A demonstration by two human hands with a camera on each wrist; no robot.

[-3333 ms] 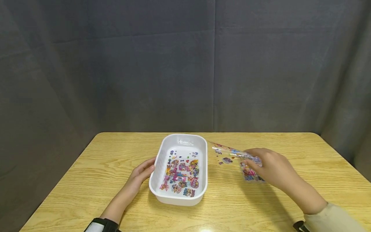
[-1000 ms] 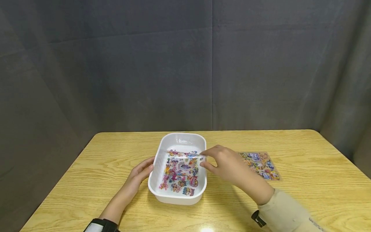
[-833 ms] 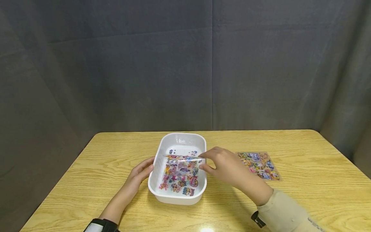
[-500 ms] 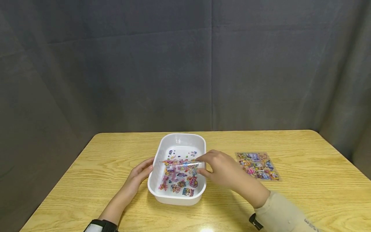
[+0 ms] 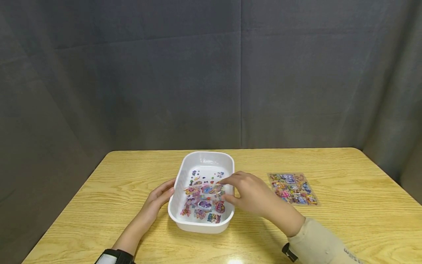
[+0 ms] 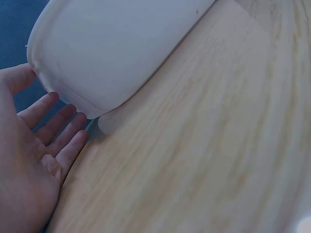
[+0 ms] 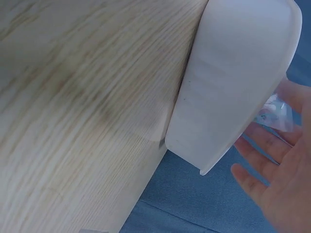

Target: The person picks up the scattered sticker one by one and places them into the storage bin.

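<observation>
A clear sticker sheet [image 5: 204, 197] is inside the tub [image 5: 202, 228], pinched at its right edge by the thumb and fingers of the right hand [image 5: 248, 190], which reaches over the tub's right rim. More stickers [image 5: 214, 218] lie on the tub's floor. The left hand [image 5: 157, 198] is spread wide against the tub's left wall, fingers relaxed. Right of the tub, another sheet [image 5: 294, 189] lies flat on the table [image 5: 356, 198]. Behind the tub hangs a dark curtain [image 5: 184, 88].

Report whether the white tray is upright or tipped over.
Upright: in the head view the white tray opens upward, colourful designs showing inside, and the right wrist view shows its base resting on the wood-grain table.
</observation>
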